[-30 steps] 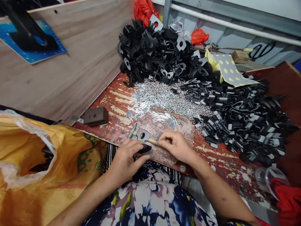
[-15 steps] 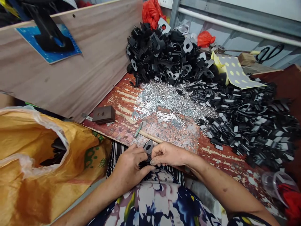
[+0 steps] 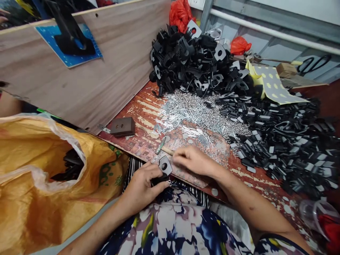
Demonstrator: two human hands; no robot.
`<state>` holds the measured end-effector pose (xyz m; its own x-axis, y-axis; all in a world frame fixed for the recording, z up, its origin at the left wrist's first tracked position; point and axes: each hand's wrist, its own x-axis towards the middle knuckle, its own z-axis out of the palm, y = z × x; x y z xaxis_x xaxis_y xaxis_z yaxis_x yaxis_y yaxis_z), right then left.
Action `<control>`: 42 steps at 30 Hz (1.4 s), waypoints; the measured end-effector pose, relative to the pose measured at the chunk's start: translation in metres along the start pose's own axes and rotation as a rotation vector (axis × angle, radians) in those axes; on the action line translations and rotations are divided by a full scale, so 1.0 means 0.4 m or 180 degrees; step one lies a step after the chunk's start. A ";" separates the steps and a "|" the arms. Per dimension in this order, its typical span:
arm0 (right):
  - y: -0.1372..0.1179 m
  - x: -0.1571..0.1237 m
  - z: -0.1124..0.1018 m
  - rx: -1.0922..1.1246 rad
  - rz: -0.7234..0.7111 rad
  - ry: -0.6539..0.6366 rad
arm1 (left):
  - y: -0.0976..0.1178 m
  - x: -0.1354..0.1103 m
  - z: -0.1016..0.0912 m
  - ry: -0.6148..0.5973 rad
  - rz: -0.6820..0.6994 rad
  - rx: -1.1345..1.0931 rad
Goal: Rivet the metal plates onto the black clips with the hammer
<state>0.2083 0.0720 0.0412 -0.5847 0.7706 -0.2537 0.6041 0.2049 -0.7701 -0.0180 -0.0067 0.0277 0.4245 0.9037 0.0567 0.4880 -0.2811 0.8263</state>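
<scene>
My left hand (image 3: 143,182) is closed round a black metal clip (image 3: 164,166) with a round hole, held at the table's near edge. A small silver pin sticks out under my fingers. My right hand (image 3: 195,161) rests on the table just right of the clip, fingers curled over the wooden handle of a small hammer (image 3: 163,146). Whether it grips the handle I cannot tell. A heap of silver pins (image 3: 191,115) lies just beyond both hands.
A tall pile of black clips (image 3: 191,63) stands at the back and a spread of small black parts (image 3: 287,138) fills the right. A yellow sack (image 3: 53,184) with finished pieces sits at my left. A brown block (image 3: 122,126) and wooden board (image 3: 87,81) stand left.
My right hand has let go of the clip and moved up onto the table by the hammer handle. My left hand keeps the clip near the table's edge.
</scene>
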 end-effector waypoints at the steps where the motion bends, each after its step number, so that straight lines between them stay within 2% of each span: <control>1: 0.005 0.016 -0.010 -0.0555 -0.0203 0.0410 | -0.009 0.000 0.002 0.0063 -0.0108 -0.0197; 2: 0.009 0.035 -0.017 -0.1107 -0.0424 0.0681 | -0.018 0.001 0.004 0.0132 -0.0230 -0.0392; 3: 0.013 0.053 -0.020 -0.1612 -0.0651 0.0762 | -0.025 0.002 0.006 0.0198 -0.0356 -0.0584; 6: 0.017 0.101 -0.007 -0.2626 -0.1194 0.0426 | -0.039 0.008 0.009 0.0332 -0.0714 -0.1164; 8: 0.021 0.117 0.003 -0.2873 -0.1269 0.0417 | -0.040 0.013 0.010 0.0391 -0.1010 -0.1676; 10: 0.031 0.119 0.002 -0.2729 -0.1175 0.0553 | -0.039 0.018 0.012 0.0462 -0.1363 -0.2332; 13: 0.048 0.093 -0.017 -0.2082 -0.0861 0.0868 | -0.034 0.028 0.016 0.0617 -0.1711 -0.3227; 15: 0.047 0.056 -0.027 -0.1428 -0.0670 0.1166 | -0.031 0.035 0.017 0.0683 -0.1726 -0.3598; 18: 0.015 -0.015 -0.018 -0.0073 -0.0525 0.1656 | -0.024 0.045 0.019 0.0723 -0.1598 -0.3961; 19: 0.000 -0.037 -0.009 0.0313 -0.0553 0.1783 | -0.021 0.049 0.020 0.0723 -0.1553 -0.4059; 21: -0.029 -0.070 0.013 0.0639 -0.0762 0.1928 | -0.014 0.058 0.023 0.0774 -0.1495 -0.4246; 25: -0.063 -0.088 0.044 0.0413 -0.1199 0.2107 | 0.004 0.084 0.034 0.0968 -0.1496 -0.4452; 28: -0.069 -0.081 0.056 0.0266 -0.1304 0.2210 | 0.015 0.099 0.046 0.0891 -0.1424 -0.4383; 34: -0.068 -0.064 0.079 0.0096 -0.1306 0.2286 | 0.017 0.104 0.064 0.0809 -0.1390 -0.4528; 42: -0.080 -0.066 0.087 -0.0709 -0.1279 0.2459 | 0.012 0.102 0.073 0.0772 -0.1355 -0.4702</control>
<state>0.1854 0.0240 0.0522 -0.2959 0.7900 0.5369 0.5706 0.5970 -0.5640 0.0238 0.0193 0.0175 0.2547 0.9009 -0.3515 -0.6830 0.4249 0.5942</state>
